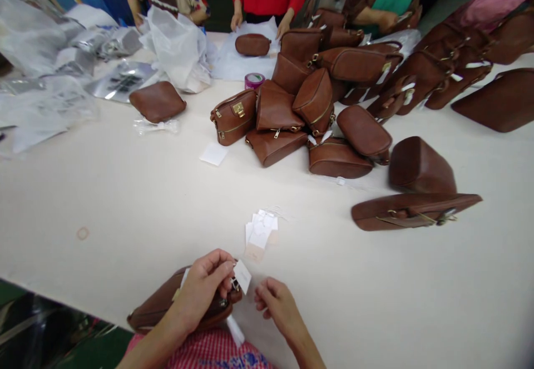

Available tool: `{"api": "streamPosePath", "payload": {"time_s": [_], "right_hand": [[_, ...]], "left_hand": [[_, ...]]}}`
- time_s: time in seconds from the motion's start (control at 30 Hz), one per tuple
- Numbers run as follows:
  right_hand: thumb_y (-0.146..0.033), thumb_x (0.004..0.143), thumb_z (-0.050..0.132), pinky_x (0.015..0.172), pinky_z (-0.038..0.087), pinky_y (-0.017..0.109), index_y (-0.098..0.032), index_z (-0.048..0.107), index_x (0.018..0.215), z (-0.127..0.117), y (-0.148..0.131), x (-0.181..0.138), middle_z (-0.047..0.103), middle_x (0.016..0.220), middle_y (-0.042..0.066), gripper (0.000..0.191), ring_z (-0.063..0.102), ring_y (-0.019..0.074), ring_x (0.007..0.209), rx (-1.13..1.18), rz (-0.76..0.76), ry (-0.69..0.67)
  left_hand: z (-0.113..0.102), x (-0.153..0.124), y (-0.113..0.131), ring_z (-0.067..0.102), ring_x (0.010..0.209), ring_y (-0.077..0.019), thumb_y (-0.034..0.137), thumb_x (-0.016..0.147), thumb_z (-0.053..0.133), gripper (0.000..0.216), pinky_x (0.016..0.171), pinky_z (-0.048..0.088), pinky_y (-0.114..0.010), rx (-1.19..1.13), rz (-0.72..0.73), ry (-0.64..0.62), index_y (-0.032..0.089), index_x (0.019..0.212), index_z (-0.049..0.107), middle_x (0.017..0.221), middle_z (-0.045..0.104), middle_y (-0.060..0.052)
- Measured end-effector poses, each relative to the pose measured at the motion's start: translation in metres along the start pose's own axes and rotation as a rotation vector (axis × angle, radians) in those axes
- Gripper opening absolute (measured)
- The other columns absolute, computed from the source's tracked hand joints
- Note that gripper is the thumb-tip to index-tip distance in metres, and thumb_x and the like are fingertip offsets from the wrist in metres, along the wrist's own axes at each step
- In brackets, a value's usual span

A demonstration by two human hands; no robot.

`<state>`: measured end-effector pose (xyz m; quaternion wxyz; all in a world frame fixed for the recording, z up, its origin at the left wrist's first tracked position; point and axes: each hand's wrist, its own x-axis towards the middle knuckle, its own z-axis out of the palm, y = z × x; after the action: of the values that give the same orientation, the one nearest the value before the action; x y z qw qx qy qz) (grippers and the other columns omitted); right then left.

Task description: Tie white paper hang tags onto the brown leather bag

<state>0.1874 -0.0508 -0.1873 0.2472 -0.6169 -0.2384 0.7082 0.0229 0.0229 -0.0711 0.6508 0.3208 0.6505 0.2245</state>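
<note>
Pale surface [125,191]. Heap of brown bags [279,104] sits well apart from hands, perhaps grouped out of way. Handled bag [155,309] lies at near edge, likely for easy reach. Left hand [205,280] over bag's end, thumb and fingertips together. Right hand [276,303] just beside, curled; cannot tell if gripping. Loose cards [261,232] ahead. White tag [242,276] clamped in left grip, seemingly to hold it clear of bag.

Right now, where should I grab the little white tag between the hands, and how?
I'd pinch the white tag by its right edge, coming from the right, where the right hand is. The tag looks thin and flat and sticks out that way, while the left hand crowds its left side.
</note>
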Motion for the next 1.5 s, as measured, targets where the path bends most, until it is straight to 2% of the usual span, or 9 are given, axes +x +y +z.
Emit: {"api": "streamPosePath", "payload": {"time_s": [0.13, 0.27, 0.33, 0.43, 0.57, 0.7, 0.97, 1.27, 1.5], "right_hand": [[-0.039, 0.074, 0.056, 0.044, 0.034, 0.023, -0.018, 0.059, 0.068, 0.006, -0.001, -0.004, 0.060, 0.059, 0.000, 0.023, 0.052, 0.0137, 0.050, -0.094, 0.024, -0.128], [-0.032, 0.087, 0.050, 0.072, 0.048, 0.030, -0.020, 0.069, 0.081, 0.005, -0.027, -0.007, 0.069, 0.080, 0.005, 0.022, 0.062, 0.0187, 0.078, -0.201, -0.381, 0.068], [-0.027, 0.089, 0.052, 0.087, 0.047, 0.031, -0.024, 0.071, 0.098, 0.006, -0.043, -0.008, 0.071, 0.101, 0.006, 0.022, 0.062, 0.0194, 0.097, -0.213, -0.552, -0.046], [-0.022, 0.090, 0.053, 0.088, 0.047, 0.029, -0.027, 0.072, 0.102, 0.014, -0.058, -0.007, 0.070, 0.105, 0.005, 0.023, 0.062, 0.0181, 0.099, -0.226, -0.617, -0.235], [-0.027, 0.090, 0.054, 0.075, 0.046, 0.028, -0.021, 0.069, 0.080, 0.023, -0.059, -0.005, 0.066, 0.080, 0.003, 0.019, 0.060, 0.0155, 0.079, -0.192, -0.573, -0.234], [-0.046, 0.086, 0.058, 0.049, 0.036, 0.022, -0.019, 0.062, 0.076, 0.020, -0.052, -0.008, 0.056, 0.061, -0.003, 0.029, 0.045, 0.0088, 0.052, 0.088, -0.340, -0.258], [-0.047, 0.077, 0.071, 0.037, 0.024, 0.016, -0.017, 0.061, 0.075, 0.006, -0.050, -0.015, 0.056, 0.054, -0.006, 0.032, 0.035, 0.0022, 0.039, 0.469, -0.248, -0.082], [-0.046, 0.066, 0.081, 0.057, 0.055, 0.027, -0.020, 0.066, 0.092, -0.008, -0.055, -0.023, 0.068, 0.071, -0.001, 0.040, 0.064, 0.0125, 0.057, 0.449, -0.156, -0.032], [-0.050, 0.070, 0.077, 0.067, 0.055, 0.034, -0.019, 0.069, 0.080, -0.021, -0.057, -0.026, 0.070, 0.083, 0.006, 0.034, 0.067, 0.0203, 0.075, 0.320, -0.173, -0.031]], "left_hand": [[-0.002, 0.000, -0.004, 0.040, 0.045, -0.0071, 0.052, 0.074, 0.062, 0.035, 0.049, 0.032, -0.020, -0.011, -0.011, -0.012, 0.017, 0.073, 0.056, 0.048, 0.050, 0.008], [-0.004, 0.000, -0.009, 0.039, 0.046, -0.0075, 0.054, 0.075, 0.064, 0.037, 0.049, 0.032, -0.020, -0.038, -0.029, -0.027, 0.017, 0.077, 0.057, 0.048, 0.048, 0.009], [-0.004, 0.001, -0.010, 0.039, 0.046, -0.0075, 0.054, 0.076, 0.065, 0.037, 0.049, 0.033, -0.020, -0.046, -0.023, -0.035, 0.017, 0.077, 0.057, 0.048, 0.048, 0.009], [-0.003, 0.001, -0.010, 0.038, 0.045, -0.0069, 0.052, 0.076, 0.065, 0.036, 0.049, 0.032, -0.020, -0.060, -0.017, -0.037, 0.017, 0.075, 0.056, 0.048, 0.047, 0.009], [-0.003, 0.000, -0.009, 0.036, 0.044, -0.0061, 0.049, 0.077, 0.063, 0.033, 0.048, 0.029, -0.019, -0.045, -0.016, -0.031, 0.017, 0.074, 0.056, 0.047, 0.048, 0.008], [-0.001, -0.001, -0.006, 0.037, 0.044, -0.0064, 0.048, 0.076, 0.061, 0.032, 0.047, 0.028, -0.019, -0.021, -0.032, -0.030, 0.017, 0.074, 0.056, 0.048, 0.049, 0.008], [0.007, -0.001, 0.000, 0.029, 0.039, -0.0063, 0.052, 0.069, 0.060, 0.035, 0.043, 0.021, -0.021, 0.097, -0.069, -0.054, 0.018, 0.071, 0.054, 0.045, 0.044, 0.009], [0.010, -0.004, 0.004, 0.032, 0.041, -0.0073, 0.048, 0.069, 0.061, 0.030, 0.043, 0.026, -0.020, 0.102, -0.043, -0.064, 0.019, 0.068, 0.055, 0.047, 0.045, 0.008], [0.011, -0.004, 0.002, 0.035, 0.045, -0.0082, 0.043, 0.073, 0.059, 0.025, 0.046, 0.032, -0.020, 0.081, -0.026, -0.040, 0.019, 0.069, 0.056, 0.050, 0.043, 0.008]]}}
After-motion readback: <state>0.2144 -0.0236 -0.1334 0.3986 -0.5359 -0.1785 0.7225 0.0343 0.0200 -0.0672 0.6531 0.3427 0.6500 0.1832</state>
